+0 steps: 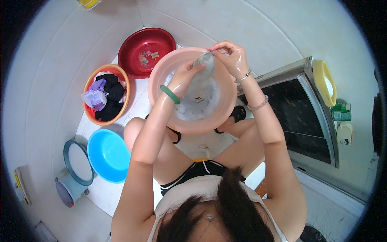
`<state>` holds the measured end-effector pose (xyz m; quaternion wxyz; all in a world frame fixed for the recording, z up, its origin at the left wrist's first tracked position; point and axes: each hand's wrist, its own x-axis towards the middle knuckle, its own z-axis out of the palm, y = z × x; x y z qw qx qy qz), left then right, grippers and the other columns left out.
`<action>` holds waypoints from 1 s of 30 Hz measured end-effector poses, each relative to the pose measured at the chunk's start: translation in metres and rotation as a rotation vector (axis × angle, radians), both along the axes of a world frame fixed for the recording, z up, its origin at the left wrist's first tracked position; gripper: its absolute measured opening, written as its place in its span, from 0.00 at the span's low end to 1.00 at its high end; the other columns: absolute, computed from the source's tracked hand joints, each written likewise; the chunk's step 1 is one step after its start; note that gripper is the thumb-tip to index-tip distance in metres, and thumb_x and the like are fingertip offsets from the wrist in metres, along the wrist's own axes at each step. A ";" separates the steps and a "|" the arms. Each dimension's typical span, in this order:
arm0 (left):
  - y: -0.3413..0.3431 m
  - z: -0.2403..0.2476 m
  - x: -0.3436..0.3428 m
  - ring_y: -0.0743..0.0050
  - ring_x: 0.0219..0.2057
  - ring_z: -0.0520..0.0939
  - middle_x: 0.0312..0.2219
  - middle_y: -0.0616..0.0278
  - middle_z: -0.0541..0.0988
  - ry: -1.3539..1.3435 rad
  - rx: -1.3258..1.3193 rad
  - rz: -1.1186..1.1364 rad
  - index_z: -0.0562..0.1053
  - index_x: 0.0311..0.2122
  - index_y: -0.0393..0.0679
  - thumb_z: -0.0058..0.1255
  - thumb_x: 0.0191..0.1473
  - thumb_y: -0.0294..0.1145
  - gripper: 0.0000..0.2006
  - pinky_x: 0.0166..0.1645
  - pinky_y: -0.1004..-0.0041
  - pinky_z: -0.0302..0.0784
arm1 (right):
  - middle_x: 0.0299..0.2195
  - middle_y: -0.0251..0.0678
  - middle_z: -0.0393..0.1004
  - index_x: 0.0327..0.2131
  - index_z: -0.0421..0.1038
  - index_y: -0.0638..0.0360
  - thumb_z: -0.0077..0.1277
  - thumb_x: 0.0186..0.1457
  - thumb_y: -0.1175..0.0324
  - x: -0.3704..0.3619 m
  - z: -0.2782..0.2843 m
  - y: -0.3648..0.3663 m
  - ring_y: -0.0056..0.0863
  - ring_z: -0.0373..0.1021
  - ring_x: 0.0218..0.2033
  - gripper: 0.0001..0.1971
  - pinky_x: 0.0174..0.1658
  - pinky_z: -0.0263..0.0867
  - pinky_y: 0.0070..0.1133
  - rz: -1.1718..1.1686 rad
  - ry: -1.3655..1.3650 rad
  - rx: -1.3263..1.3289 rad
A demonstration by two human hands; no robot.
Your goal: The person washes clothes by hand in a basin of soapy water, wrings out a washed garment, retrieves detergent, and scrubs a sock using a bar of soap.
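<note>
Over a pink basin (228,99), my two hands hold up a wet, pale grey piece of cloth (206,64). My left hand (184,76) is closed on its left side, thumb lying over the fabric. At its far upper end, my right hand (233,59) pinches the edge between thumb and fingertips. The cloth hangs down toward foamy water (187,111) in the basin; where it ends below is hard to make out. Small dark marks show near the water's middle. Both hands look wet, and the exact kind of cloth item is unclear.
An orange basin (126,94) heaped with black, purple and red clothes stands left, below a red basin (129,68). A blue basin (108,155) and a lidded bucket (74,187) sit nearer. At right are a dark-panelled door (300,109) and a yellow holder (325,82).
</note>
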<state>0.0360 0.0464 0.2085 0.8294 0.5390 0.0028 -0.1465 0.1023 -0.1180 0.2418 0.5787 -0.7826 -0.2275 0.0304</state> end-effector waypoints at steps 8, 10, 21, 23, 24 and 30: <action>0.006 -0.008 0.005 0.78 0.31 0.75 0.31 0.63 0.75 0.192 -0.128 0.139 0.70 0.40 0.36 0.46 0.51 0.32 0.13 0.33 0.78 0.71 | 0.37 0.43 0.72 0.48 0.60 0.65 0.48 0.50 0.74 0.000 0.019 -0.003 0.23 0.69 0.41 0.20 0.44 0.65 0.17 0.069 0.390 0.264; 0.009 -0.008 0.002 0.77 0.30 0.76 0.30 0.62 0.75 0.229 -0.174 0.162 0.71 0.39 0.36 0.46 0.50 0.31 0.12 0.33 0.78 0.72 | 0.45 0.50 0.65 0.53 0.52 0.65 0.46 0.52 0.73 -0.001 0.024 -0.006 0.32 0.68 0.43 0.25 0.46 0.65 0.20 0.102 0.502 0.416; 0.008 -0.010 0.000 0.69 0.34 0.76 0.34 0.60 0.75 0.415 -0.458 0.156 0.69 0.41 0.39 0.46 0.50 0.32 0.13 0.38 0.72 0.72 | 0.53 0.47 0.56 0.56 0.49 0.54 0.43 0.50 0.72 0.001 0.009 -0.015 0.42 0.59 0.50 0.28 0.50 0.58 0.35 0.370 0.158 -0.027; 0.009 -0.014 0.001 0.69 0.36 0.75 0.34 0.61 0.75 0.409 -0.450 0.208 0.69 0.41 0.40 0.47 0.49 0.33 0.14 0.41 0.71 0.71 | 0.53 0.44 0.57 0.55 0.52 0.51 0.43 0.50 0.71 -0.006 0.002 -0.012 0.42 0.59 0.50 0.27 0.50 0.56 0.35 0.278 -0.197 -0.607; 0.011 -0.009 -0.001 0.69 0.37 0.75 0.35 0.60 0.75 0.411 -0.433 0.223 0.69 0.41 0.39 0.45 0.50 0.33 0.13 0.42 0.70 0.71 | 0.53 0.42 0.56 0.55 0.53 0.51 0.43 0.50 0.68 -0.017 0.012 -0.005 0.40 0.57 0.52 0.26 0.54 0.52 0.32 0.282 -0.317 -0.947; 0.012 -0.007 -0.003 0.63 0.48 0.69 0.46 0.56 0.68 0.326 -0.475 0.281 0.62 0.48 0.37 0.37 0.53 0.30 0.17 0.50 0.66 0.65 | 0.36 0.39 0.72 0.40 0.69 0.55 0.42 0.50 0.63 -0.025 0.093 -0.071 0.31 0.68 0.38 0.15 0.43 0.63 0.24 -0.138 -0.304 -0.917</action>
